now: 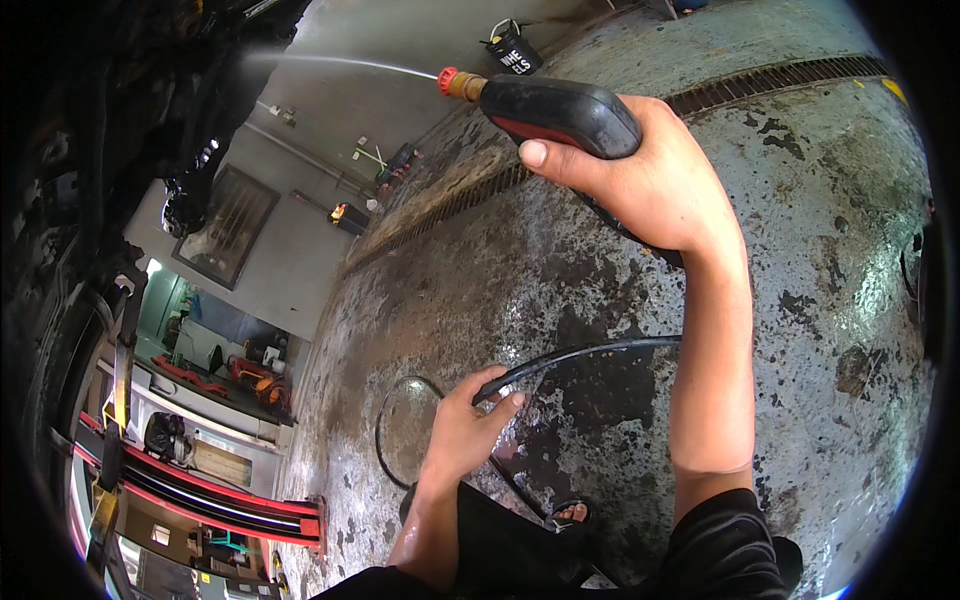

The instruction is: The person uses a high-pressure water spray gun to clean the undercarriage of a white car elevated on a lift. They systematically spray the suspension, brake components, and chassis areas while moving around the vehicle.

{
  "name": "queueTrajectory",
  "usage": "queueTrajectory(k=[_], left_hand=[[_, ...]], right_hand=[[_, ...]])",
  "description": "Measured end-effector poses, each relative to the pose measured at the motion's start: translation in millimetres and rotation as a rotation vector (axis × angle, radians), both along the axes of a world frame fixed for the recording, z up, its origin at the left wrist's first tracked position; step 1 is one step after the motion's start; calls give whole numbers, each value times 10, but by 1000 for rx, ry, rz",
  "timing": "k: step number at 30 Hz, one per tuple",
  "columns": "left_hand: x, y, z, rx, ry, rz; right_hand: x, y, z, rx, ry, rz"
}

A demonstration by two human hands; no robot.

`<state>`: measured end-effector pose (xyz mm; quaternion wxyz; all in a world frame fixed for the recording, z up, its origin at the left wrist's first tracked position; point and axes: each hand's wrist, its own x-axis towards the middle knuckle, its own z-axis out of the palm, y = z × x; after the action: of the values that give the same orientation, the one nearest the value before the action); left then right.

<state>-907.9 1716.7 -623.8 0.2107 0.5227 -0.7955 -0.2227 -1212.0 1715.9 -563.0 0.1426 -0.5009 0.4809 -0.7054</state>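
My right hand (pixel 665 180) is wrapped round a black and red pressure washer gun (pixel 562 112), raised at the upper middle. Its brass nozzle ends in a red tip (pixel 447 81) pointing left. A thin white jet of water (pixel 350 64) shoots from it toward the dark underside of a vehicle (pixel 95 130), at the upper left. Lower down, my left hand (pixel 465 430) grips a black hose (pixel 590 351). The hose runs right behind my right forearm and also loops on the floor beyond my left hand. The gun's trigger is hidden.
A black bucket (pixel 514 50) stands on the worn, wet concrete floor (pixel 480 270). A metal drain grate (pixel 775 82) crosses the floor. At the lower left is a long red lift post (pixel 215 500). My sandalled foot (pixel 572 514) is close to the hose.
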Motion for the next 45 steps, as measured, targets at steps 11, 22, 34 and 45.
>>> queueTrajectory(k=[11, 22, 34, 45], left_hand=[[-73, 100, -23, 64, 31, 54], [-117, 102, -43, 39, 26, 48], [-157, 89, -84, -6, -7, -6], [-211, 120, -101, 9, -25, -5]], right_hand=[[-148, 33, -23, -12, -12, 8], [-181, 13, -53, 4, -27, 4], [-214, 2, -84, 63, -22, -73], [-242, 129, -21, 31, 14, -53]])
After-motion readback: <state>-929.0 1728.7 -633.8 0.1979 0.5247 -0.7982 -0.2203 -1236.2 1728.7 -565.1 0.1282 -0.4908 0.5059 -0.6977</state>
